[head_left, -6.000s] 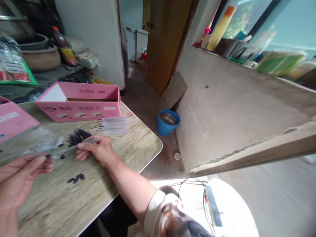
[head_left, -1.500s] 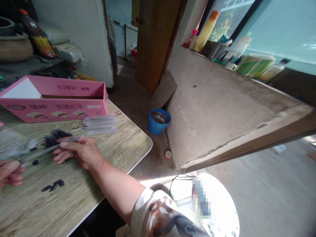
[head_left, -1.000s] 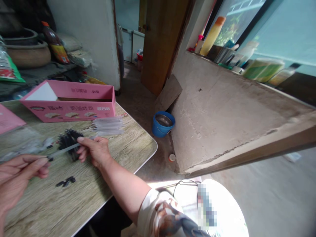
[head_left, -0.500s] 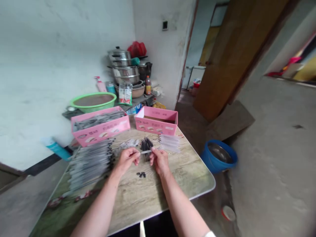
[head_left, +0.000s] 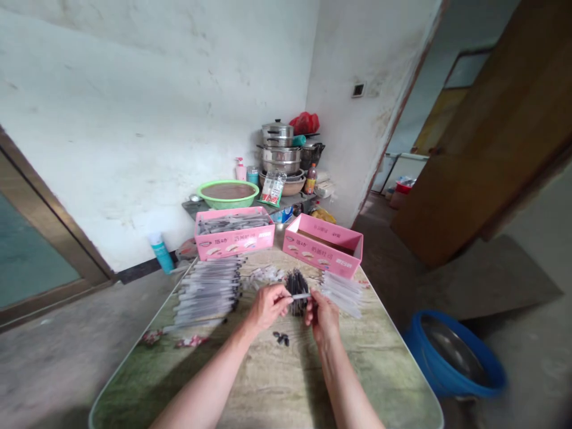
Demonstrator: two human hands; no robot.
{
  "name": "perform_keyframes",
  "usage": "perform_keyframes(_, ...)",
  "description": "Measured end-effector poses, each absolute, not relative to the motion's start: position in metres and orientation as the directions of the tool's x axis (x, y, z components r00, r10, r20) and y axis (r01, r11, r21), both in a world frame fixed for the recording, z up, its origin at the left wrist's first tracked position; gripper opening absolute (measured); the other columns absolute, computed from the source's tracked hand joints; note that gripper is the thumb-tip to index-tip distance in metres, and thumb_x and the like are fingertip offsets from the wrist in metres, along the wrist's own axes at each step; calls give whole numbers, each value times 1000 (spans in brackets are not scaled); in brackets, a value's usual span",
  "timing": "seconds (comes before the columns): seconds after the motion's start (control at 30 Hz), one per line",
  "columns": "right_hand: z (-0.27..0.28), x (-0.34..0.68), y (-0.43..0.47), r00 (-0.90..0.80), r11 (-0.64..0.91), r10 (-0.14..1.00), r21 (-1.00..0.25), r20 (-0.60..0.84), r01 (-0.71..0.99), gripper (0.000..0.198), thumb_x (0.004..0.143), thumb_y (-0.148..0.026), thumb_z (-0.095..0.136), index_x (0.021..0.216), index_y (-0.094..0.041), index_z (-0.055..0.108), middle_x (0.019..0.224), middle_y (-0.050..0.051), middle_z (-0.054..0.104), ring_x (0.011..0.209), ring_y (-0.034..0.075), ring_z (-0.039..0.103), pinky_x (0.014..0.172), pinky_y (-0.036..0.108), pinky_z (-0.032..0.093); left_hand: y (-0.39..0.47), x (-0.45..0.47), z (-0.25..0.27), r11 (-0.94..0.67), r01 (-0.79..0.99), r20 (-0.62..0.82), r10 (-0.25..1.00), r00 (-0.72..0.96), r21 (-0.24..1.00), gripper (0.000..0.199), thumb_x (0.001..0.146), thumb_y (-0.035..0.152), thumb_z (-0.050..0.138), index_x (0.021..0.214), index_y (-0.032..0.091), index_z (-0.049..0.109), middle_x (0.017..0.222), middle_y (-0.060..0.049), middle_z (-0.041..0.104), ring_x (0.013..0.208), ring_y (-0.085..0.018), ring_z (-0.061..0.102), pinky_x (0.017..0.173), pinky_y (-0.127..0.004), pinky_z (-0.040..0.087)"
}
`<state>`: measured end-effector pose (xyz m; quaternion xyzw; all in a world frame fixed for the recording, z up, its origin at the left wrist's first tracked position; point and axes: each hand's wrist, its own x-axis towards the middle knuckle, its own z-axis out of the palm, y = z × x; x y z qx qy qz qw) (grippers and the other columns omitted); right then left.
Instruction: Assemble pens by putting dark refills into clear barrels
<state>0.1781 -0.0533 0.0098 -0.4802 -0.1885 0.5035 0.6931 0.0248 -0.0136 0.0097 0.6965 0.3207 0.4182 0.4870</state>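
Between my two hands lies a slim, translucent pen barrel (head_left: 300,296), held level over the table. My left hand (head_left: 270,305) pinches its left end, and the fingertips of my right hand (head_left: 325,314) close on its right end. Just behind it is a bundle of thin black pen parts (head_left: 296,279), partly hidden by my fingers. Several small black caps (head_left: 282,339) lie on the table nearer to me. To the left spreads a row of clear pens with dark ends (head_left: 206,291). Clear tubes (head_left: 342,291) lie to the right, and small whitish pieces (head_left: 267,274) behind my left hand.
At the table's (head_left: 277,387) back stand a pink box (head_left: 236,244) filled with pens and another pink box (head_left: 319,252). Behind them are a green basin (head_left: 227,201) and stacked pots (head_left: 280,158). A blue bucket (head_left: 456,369) stands on the floor at right.
The camera view has turned left, so everything appears farther right. Both hands keep hold of the pen barrel in about the same place over the table.
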Motion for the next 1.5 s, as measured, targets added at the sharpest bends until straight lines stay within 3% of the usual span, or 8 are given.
perform_keyframes(0.17, 30, 195, -40, 427, 188, 904, -872, -26, -451, 29, 67, -43, 76, 61, -19, 63, 57, 7, 68, 47, 19, 65, 44, 28, 55, 9, 5, 13, -318, -34, 319, 932, 171, 947, 26, 79, 34, 66, 96, 15, 66, 78, -5, 70, 61, -13, 63, 59, -24, 52)
perform_keyframes(0.27, 28, 210, -34, 396, 227, 917, -863, 34, -451, 26, 69, -43, 76, 68, -18, 67, 70, 11, 73, 53, 20, 68, 50, 30, 57, 22, -9, 6, -273, 3, 272, 958, 92, 962, 25, 76, 28, 66, 96, 13, 66, 80, -6, 70, 56, -13, 61, 53, -24, 51)
perform_keyframes(0.37, 16, 217, -33, 343, 189, 939, -871, 25, -453, 25, 71, -43, 75, 67, -20, 67, 70, 10, 72, 49, 17, 65, 45, 27, 54, 21, -7, -2, -308, 160, 272, 939, 212, 938, 21, 76, 18, 63, 95, 14, 70, 81, -7, 70, 61, -15, 62, 55, -26, 51)
perform_keyframes(0.6, 6, 202, -37, 205, 95, 978, -935, 24, -342, 32, 75, -49, 70, 81, -18, 70, 60, 6, 67, 41, 16, 58, 37, 25, 44, 14, 5, -3, -560, 530, 414, 828, 378, 637, 32, 79, 5, 55, 101, 20, 73, 95, -9, 68, 92, -22, 62, 87, -36, 47)
perform_keyframes(1.07, 8, 190, -43, 61, 67, 996, -986, 58, -152, 42, 88, -52, 54, 102, -14, 64, 39, -8, 43, 32, 7, 26, 34, 20, 15, 12, -4, -7, -535, 662, 343, 845, 411, 525, 21, 80, 6, 55, 85, 19, 71, 88, -7, 64, 90, -23, 58, 79, -33, 43)
perform_keyframes(1.27, 0, 192, -43, 32, 86, 996, -991, 84, -99, 38, 84, -47, 62, 106, -16, 62, 47, -6, 52, 34, 7, 32, 34, 19, 20, 12, -3, 3, -511, 459, 407, 859, 312, 727, 18, 79, 6, 54, 88, 17, 66, 88, -6, 64, 85, -19, 59, 79, -31, 44)
perform_keyframes(1.37, -4, 195, -42, 4, 90, 996, -996, 90, -3, 42, 83, -46, 64, 110, -15, 66, 50, -3, 54, 37, 7, 35, 37, 21, 22, 17, -5, 2, -365, 203, 316, 918, 240, 908, 17, 83, 14, 52, 95, 15, 64, 81, -5, 63, 69, -16, 58, 66, -27, 45)
perform_keyframes(1.5, -3, 196, -42, -40, 95, 995, -991, 92, 96, 43, 82, -47, 65, 111, -15, 71, 50, -3, 51, 41, 9, 36, 41, 22, 24, 24, -7, 0, -205, -69, 215, 955, 205, 976, 20, 82, 27, 59, 93, 12, 65, 78, -5, 62, 62, -12, 53, 57, -23, 43)
